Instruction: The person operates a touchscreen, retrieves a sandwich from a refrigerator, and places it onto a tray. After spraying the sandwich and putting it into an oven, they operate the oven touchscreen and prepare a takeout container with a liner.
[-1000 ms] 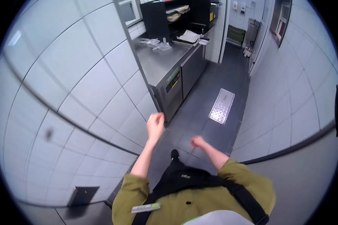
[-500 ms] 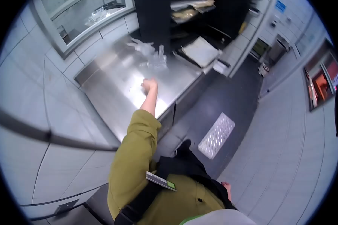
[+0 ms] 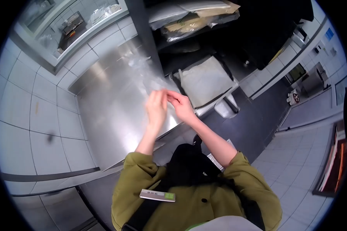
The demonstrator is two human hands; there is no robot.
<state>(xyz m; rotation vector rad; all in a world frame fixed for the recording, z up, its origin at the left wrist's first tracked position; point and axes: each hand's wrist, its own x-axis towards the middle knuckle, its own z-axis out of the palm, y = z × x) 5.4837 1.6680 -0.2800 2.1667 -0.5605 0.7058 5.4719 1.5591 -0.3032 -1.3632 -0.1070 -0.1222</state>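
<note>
Over the front right part of the steel counter (image 3: 108, 107), my left hand (image 3: 156, 107) and my right hand (image 3: 182, 106) meet at the fingertips. The left fingers are bent and held together, slightly blurred. My right hand is closed, its thumb and fingers pinched against the left fingertips. I cannot tell what small thing, if any, is between them. Just beyond the hands, crumpled clear plastic gloves (image 3: 140, 65) lie on the counter, partly overlapped by my left fingers in this view.
Right of the counter, a dark tray lined with white paper (image 3: 208, 81) sticks out of a black rack. Packets in plastic (image 3: 196, 17) fill the shelf above. A white container with a black handle (image 3: 227, 107) sits below the tray. A window (image 3: 71, 34) opens at back left.
My left hand has lifted from the counter and moved nearer to me. My right hand has come up from beside my body to meet it. The view has shifted closer to the rack.
</note>
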